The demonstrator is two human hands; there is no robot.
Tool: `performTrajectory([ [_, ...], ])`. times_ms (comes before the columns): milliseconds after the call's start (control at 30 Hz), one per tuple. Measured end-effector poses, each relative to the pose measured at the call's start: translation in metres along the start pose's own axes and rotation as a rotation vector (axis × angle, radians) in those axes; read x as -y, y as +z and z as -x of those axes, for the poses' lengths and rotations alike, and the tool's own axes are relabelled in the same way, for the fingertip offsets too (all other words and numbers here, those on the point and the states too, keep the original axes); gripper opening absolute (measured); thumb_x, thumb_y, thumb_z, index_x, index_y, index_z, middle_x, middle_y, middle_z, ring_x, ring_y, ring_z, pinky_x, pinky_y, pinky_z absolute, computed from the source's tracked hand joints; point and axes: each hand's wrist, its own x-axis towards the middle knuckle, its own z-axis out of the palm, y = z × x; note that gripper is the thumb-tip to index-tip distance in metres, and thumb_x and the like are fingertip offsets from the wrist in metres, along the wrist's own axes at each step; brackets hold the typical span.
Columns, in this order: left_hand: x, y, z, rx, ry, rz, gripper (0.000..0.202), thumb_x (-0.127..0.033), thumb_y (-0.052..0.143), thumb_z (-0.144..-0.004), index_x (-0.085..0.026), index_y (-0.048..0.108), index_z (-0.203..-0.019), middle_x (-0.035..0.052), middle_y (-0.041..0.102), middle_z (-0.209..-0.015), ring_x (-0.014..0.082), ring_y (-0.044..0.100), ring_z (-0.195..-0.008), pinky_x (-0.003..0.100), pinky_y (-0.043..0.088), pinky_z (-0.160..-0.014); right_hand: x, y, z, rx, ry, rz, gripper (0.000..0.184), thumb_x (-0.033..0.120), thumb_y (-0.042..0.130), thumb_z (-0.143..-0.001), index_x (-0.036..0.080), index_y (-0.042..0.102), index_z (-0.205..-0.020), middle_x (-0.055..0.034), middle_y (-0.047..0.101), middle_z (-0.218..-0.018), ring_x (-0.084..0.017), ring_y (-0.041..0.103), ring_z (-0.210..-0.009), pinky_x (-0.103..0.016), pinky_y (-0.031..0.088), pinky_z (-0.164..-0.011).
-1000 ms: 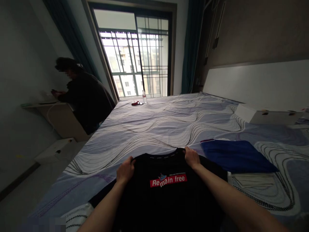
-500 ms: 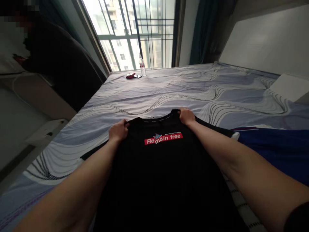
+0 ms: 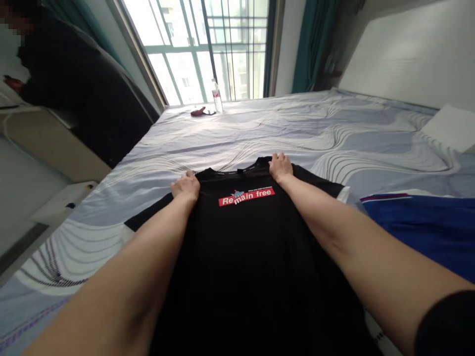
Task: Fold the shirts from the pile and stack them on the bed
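A black T-shirt (image 3: 252, 247) lies front side up on the bed, its neckline toward the window. Across its chest runs a red strip printed "Remain free". My left hand (image 3: 186, 186) is closed on the shirt's left shoulder, beside the collar. At the other shoulder, my right hand (image 3: 280, 166) grips the fabric close to the neckline. The short sleeves, with white at their ends, spread out past both forearms. My arms cover part of the shirt's sides, and its hem is out of view.
Blue folded clothing (image 3: 426, 227) lies on the patterned bedsheet (image 3: 289, 128) at right. A water bottle (image 3: 216, 96) and a red object (image 3: 198, 112) stand near the window. A white box-like thing (image 3: 452, 127) sits far right. A person in dark clothing (image 3: 77, 74) stands at left.
Both hands and the shirt's collar sit slightly higher in view, and the shirt lies flatter. The camera view has shifted a little. At left, the person has moved slightly leftward in the picture.
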Motion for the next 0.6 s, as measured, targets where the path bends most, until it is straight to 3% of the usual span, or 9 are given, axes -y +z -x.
performTrajectory([
  [100,-0.019,-0.005,0.031,-0.095,-0.095,-0.026,0.054,-0.005,0.02,-0.094,0.005,0.039,-0.144,0.0326,0.055,-0.136,0.041,0.05,-0.131,0.071,0.031,-0.105,0.013,-0.012,0.04,-0.016,0.017,0.013,0.053,0.012,0.025,-0.099,0.005,0.033,-0.151,-0.0271,0.031,-0.156,-0.036,0.033,-0.141,-0.05,0.03,-0.111],
  [200,-0.028,-0.005,0.073,-0.244,-0.017,-0.087,0.061,-0.008,0.021,-0.093,-0.006,0.032,-0.153,0.0265,0.03,-0.16,0.0409,0.017,-0.151,0.076,0.014,-0.112,0.024,-0.026,0.082,0.082,-0.048,-0.02,0.058,0.011,0.02,-0.098,0.012,0.028,-0.156,-0.0173,0.013,-0.166,-0.035,0.013,-0.151,-0.052,0.019,-0.117],
  [267,-0.028,-0.003,0.103,-0.161,0.091,-0.048,0.062,-0.01,0.019,-0.094,-0.01,0.032,-0.154,0.0197,0.022,-0.164,0.0361,0.01,-0.153,0.072,0.011,-0.116,0.032,-0.037,0.113,0.132,-0.065,-0.042,0.058,0.012,0.022,-0.098,0.016,0.036,-0.154,-0.0145,0.022,-0.165,-0.034,0.019,-0.15,-0.05,0.02,-0.117],
  [367,-0.027,-0.002,0.146,0.003,0.162,0.02,0.058,-0.027,0.022,-0.099,-0.015,0.039,-0.152,0.0148,0.03,-0.162,0.0329,0.026,-0.15,0.06,0.024,-0.118,0.045,-0.052,0.166,0.153,-0.068,-0.064,0.054,0.02,0.028,-0.1,0.018,0.042,-0.151,-0.0148,0.034,-0.16,-0.034,0.028,-0.147,-0.051,0.021,-0.117],
  [467,-0.027,-0.007,0.188,0.048,0.167,0.023,0.062,-0.047,0.028,-0.098,-0.02,0.037,-0.153,0.0114,0.028,-0.163,0.0341,0.025,-0.15,0.058,0.026,-0.118,0.057,-0.063,0.223,0.179,-0.076,-0.108,0.059,0.041,0.035,-0.1,0.018,0.038,-0.154,-0.0133,0.026,-0.164,-0.037,0.019,-0.15,-0.055,0.011,-0.119],
  [600,-0.032,-0.02,0.246,0.068,0.179,-0.003,0.062,-0.051,0.03,-0.097,-0.027,0.033,-0.155,0.0092,0.022,-0.165,0.0357,0.02,-0.152,0.061,0.022,-0.118,0.065,-0.076,0.3,0.23,-0.187,-0.196,0.072,0.061,0.039,-0.096,0.023,0.031,-0.157,-0.0092,0.014,-0.167,-0.036,0.006,-0.153,-0.057,0.002,-0.121],
])
